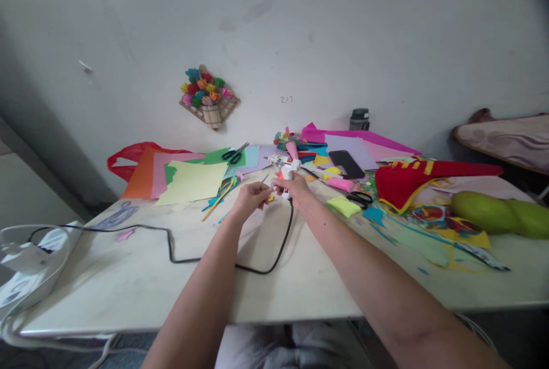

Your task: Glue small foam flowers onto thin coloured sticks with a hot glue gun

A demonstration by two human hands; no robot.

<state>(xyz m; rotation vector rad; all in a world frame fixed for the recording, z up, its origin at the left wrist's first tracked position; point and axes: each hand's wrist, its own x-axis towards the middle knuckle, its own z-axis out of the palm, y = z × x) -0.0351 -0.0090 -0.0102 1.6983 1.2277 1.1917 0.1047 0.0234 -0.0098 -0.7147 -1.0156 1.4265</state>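
My right hand (297,187) is wrapped round a white hot glue gun (290,170) with an orange part near its trigger. A black cord (283,243) runs down from its handle and loops left over the table. Close beside it, my left hand (252,197) is closed in a pinch, its fingertips nearly meeting the right hand's. What the pinch holds is too small to make out; a thin lilac sliver shows near the fingertips. Behind the glue gun are a pink paper cone (292,149) and a bunch of coloured paper pieces (283,139).
Coloured paper sheets (193,181), scissors (234,154) and a yellow pencil (218,203) lie left. A phone (345,164), more scissors (360,198), red cloth (403,183) and green rounded objects (493,213) are right. A power strip (43,269) sits at the left edge.
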